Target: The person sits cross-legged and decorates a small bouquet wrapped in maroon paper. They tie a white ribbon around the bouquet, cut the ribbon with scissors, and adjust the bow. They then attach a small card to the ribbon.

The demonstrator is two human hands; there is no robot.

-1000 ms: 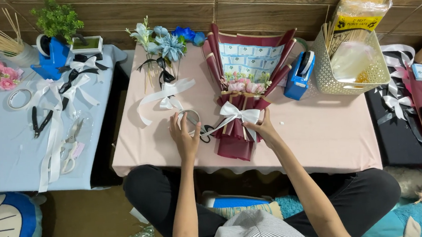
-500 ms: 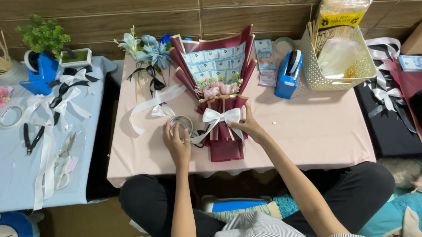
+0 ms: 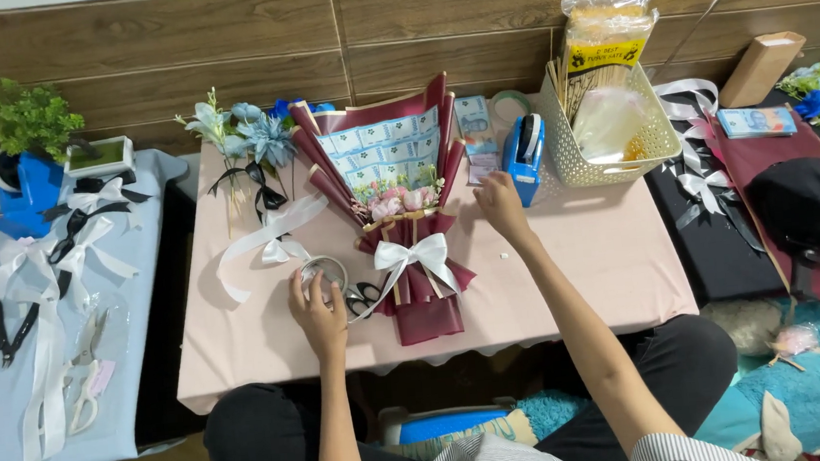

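A maroon-wrapped bouquet [image 3: 400, 222] is laid on the pink table [image 3: 608, 264], tied at the stem with a white ribbon bow [image 3: 414, 256]; folded banknotes and small pink flowers are seen inside the wrap. The left hand [image 3: 317, 311] is curled over a roll of clear tape [image 3: 323, 269], fingers closed on its rim, just left of the bow. Black-handled scissors [image 3: 367, 297] are noted between the roll and the bouquet stem. The right hand [image 3: 503, 206] is raised near the bouquet's right edge, beside a blue tape dispenser [image 3: 525, 153]; fingers are loosely bent, and a grasp cannot be told. A cream basket [image 3: 618, 151] is placed right of the dispenser, and blue artificial flowers [image 3: 251, 136] lie left of the bouquet.
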